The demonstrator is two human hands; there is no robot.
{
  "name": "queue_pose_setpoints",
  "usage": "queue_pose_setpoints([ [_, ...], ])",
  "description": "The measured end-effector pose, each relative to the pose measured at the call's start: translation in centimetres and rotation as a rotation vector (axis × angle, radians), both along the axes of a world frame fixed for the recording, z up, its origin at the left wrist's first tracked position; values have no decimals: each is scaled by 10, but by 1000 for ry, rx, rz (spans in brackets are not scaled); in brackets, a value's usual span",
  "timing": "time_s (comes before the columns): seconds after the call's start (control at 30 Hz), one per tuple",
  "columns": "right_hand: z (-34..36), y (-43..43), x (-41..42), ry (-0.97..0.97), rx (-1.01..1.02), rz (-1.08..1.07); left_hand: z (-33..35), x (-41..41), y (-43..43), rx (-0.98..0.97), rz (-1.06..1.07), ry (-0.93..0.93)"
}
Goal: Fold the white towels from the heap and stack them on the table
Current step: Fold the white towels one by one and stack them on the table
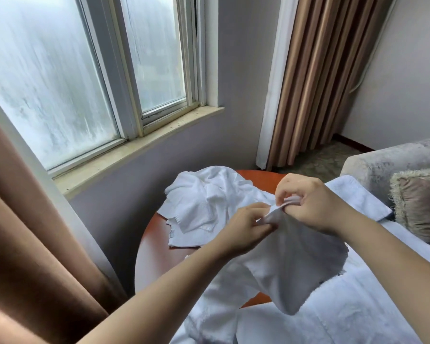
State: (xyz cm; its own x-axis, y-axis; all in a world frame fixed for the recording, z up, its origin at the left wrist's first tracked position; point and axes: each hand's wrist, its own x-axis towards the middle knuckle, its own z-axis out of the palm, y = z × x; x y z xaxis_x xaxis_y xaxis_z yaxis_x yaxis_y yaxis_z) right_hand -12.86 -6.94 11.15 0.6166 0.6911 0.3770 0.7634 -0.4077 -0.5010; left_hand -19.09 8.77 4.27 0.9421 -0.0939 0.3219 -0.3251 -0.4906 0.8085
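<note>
While both hands work close together at centre frame, a small white towel (291, 264) hangs between them, lifted off the table (159, 254). The left hand (243, 229) pinches the top edge with curled fingers. The right hand (310, 202) pinches the same edge just beside it, thumb and fingers clamped on a bunched bit of cloth. The hands are nearly touching, probably to find or match corners before spreading the edge for a first fold.

The towel drapes down and right from the pinch. Its long axis runs diagonally from centre frame toward the lower right, and the lowest corner points at the bottom middle. The right edge looks frayed or fuzzy.

The heap (209, 199) of crumpled white towels sits above and left of the hands, on the far part of the round orange-brown table. More white towelling (345, 306) lies spread across the lower right, under the hanging piece. I can't tell whether that is a folded stack or just laid out.

A grey sofa (382, 162) with a fringed cushion (420, 202) is at the right edge, and the window (85, 70) is upper left.
</note>
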Motion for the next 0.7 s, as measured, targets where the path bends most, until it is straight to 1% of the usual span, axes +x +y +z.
queue_pose_setpoints([
  [0.17, -2, -9, 4, 72, -111, -55, -1, -1, 5, -3, 52, -79],
  [0.33, -1, -12, 3, 156, -180, -103, 0, -4, 6, 0, 48, -85],
  [0.4, 2, -12, 3, 172, -266, -119, -1, -6, 5, -9, 60, -112],
  [0.5, 7, -10, -2, 148, -463, -164, -3, -8, 4, -41, 104, -157],
  [0.6, 7, -5, -6, 116, -453, -213, -4, -9, 3, -36, 115, -202],
  [0.7, 9, -4, -9, 118, -340, -246, -3, -13, 5, -38, 118, -206],
])
